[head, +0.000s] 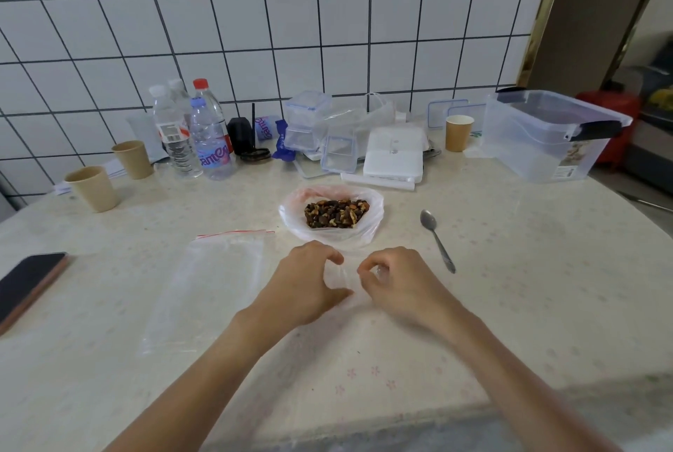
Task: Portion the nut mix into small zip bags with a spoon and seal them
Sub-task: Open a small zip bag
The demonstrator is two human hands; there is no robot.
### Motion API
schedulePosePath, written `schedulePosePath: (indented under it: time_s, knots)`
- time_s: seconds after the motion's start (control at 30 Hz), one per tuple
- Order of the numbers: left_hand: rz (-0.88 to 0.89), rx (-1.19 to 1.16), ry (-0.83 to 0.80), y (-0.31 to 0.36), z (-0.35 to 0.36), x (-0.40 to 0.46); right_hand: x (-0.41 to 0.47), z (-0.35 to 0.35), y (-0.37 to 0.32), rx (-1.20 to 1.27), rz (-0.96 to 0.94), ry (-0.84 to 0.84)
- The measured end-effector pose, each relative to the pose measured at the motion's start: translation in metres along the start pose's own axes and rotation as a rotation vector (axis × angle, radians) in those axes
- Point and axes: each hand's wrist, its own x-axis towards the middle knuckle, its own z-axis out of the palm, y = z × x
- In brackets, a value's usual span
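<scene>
I read this as the very start. My left hand (309, 280) and right hand (397, 282) sit close together on the table (528, 269), fingers curled, both pinching a small clear zip bag (340, 278) that lies between them; it looks empty, and I cannot tell whether its mouth is open yet. Just beyond my fingertips is the nut mix (337, 213), heaped in a thin plastic bag that looks full and untouched. The spoon (437, 240) lies to the right of my right hand, apart from it and with nothing in it. To the left of my left hand lies a larger flat zip bag (215, 284) with a red strip, also empty. I see no filled or sealed bag anywhere, so by my judgement all the scooping and sealing remains.
</scene>
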Motion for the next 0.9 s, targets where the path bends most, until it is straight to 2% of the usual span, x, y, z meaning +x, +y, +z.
schedulePosePath:
  time_s: [0.1,0.23,0.3,0.5,0.77,0.83,0.9]
  knots:
    - [0.008,0.059,-0.008,-0.004,0.005,0.001,0.000,0.003,-0.002,-0.264,-0.002,-0.010]
    - [0.015,0.167,-0.036,-0.012,0.004,0.000,-0.002,-0.001,-0.001,-0.485,-0.095,-0.052]
    - [-0.008,0.212,-0.049,-0.018,0.003,0.000,0.001,-0.003,0.003,-0.520,-0.109,-0.068]
    - [-0.046,0.074,-0.101,-0.037,0.007,0.009,0.012,-0.004,0.021,-0.356,-0.097,-0.107]
    - [-0.009,-0.111,-0.018,-0.045,0.016,0.023,0.021,0.003,0.036,-0.211,-0.089,-0.011]
    - [-0.041,-0.253,0.038,-0.045,0.016,0.020,0.020,0.002,0.037,-0.177,-0.084,-0.014]
    - [-0.086,-0.447,0.132,-0.042,0.013,0.016,0.021,-0.001,0.032,-0.005,-0.042,0.004]
